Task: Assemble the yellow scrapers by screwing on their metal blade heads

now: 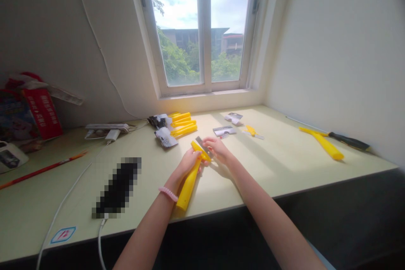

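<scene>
A yellow scraper (188,187) with a broad handle lies tilted in my left hand (190,161), whose fingers wrap round it just below its head. The handle's end points toward the table's front edge. Across the head sits a flat grey metal blade (199,140), angled along the yellow crosspiece. My right hand (217,148) is closed at the blade's right side, with thumb and fingertips pinching its edge. Part of the blade and head is hidden behind the fingers. A pink coiled band (168,194) circles my left wrist.
Several yellow-handled scrapers (183,125) with card sleeves lie beyond my hands. Two card sleeves (224,130) and a small yellow tool (251,130) are farther right. Another yellow scraper (327,145) lies beside a black-handled screwdriver (348,140). At left are a phone-like pixelated shape (117,187) and a power strip (107,127).
</scene>
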`<state>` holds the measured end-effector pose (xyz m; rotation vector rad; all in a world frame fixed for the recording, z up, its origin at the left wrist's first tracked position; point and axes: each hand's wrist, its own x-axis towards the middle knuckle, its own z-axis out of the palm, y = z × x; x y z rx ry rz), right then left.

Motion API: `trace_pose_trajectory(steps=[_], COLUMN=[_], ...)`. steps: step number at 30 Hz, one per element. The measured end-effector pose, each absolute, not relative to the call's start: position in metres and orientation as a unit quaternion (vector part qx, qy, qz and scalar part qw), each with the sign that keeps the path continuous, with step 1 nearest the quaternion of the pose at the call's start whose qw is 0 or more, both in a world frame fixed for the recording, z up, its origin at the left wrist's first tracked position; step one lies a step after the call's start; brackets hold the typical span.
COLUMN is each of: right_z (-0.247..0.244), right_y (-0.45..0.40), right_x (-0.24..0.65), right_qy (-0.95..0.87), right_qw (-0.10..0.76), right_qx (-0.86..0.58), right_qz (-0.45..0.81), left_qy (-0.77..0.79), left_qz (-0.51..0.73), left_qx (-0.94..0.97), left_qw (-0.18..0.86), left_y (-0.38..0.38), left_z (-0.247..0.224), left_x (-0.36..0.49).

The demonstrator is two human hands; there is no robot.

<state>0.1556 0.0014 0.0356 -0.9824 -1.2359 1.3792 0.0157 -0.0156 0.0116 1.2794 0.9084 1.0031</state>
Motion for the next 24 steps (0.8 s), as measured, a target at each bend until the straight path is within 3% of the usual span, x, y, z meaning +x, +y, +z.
trace_pose_trajectory(steps=[4,24], right_z=[0.031,0.0328], right_y=[0.0009,-0.0023], right_x=[0.1551,0.1543], right_qy=[-0.517,-0.529], right_qw=[0.469,0.472], right_qx=[-0.386,-0.404], right_qz=[0.603,0.579], left_qy=[0.398,0.437], left_qz=[0.435,0.461], left_qx=[0.559,0.563], left_qw=[0.583,0.529], left_y=[-0.0161,-0.0144], left_z=[0.0128,0.013], left_x=[0.016,0.0151])
